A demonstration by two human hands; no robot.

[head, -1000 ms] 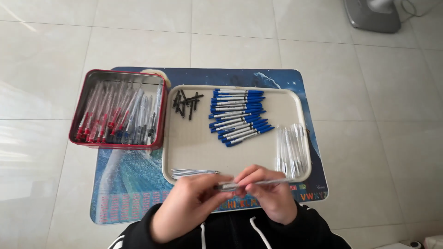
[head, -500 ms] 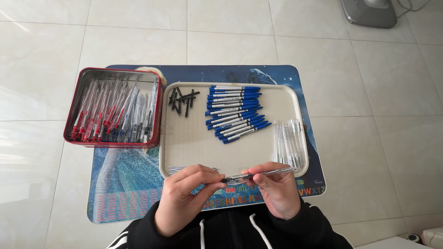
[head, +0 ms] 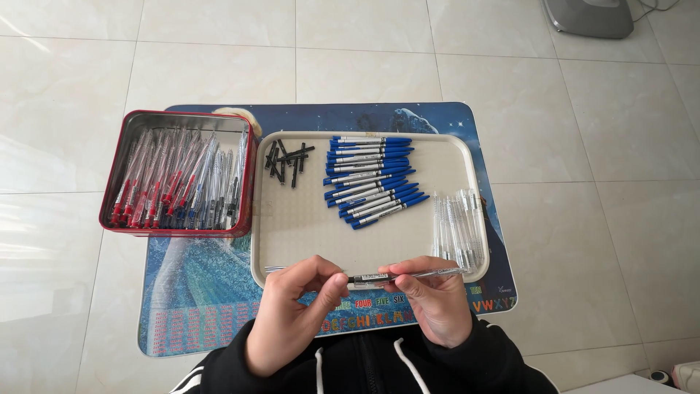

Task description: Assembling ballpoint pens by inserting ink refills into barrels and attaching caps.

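My left hand [head: 295, 310] and my right hand [head: 432, 299] hold one clear-barrelled pen [head: 408, 276] level between them, over the near rim of a beige tray [head: 292, 219]. The left fingers pinch its left end, the right fingers grip its middle. On the tray lie a row of blue-capped pens [head: 368, 179], a small heap of black caps [head: 286, 159] and a bunch of clear pen barrels [head: 458, 230]. A thin refill [head: 281, 268] lies by the left thumb.
A red metal tin [head: 117, 182] full of red, black and blue pens stands left of the tray. Both rest on a blue picture mat [head: 197, 292] on a white tiled floor. A grey base of some device [head: 587, 16] sits at the top right.
The hands have drawn slightly apart, and the pen between them now shows at full length. The view has shifted a little.
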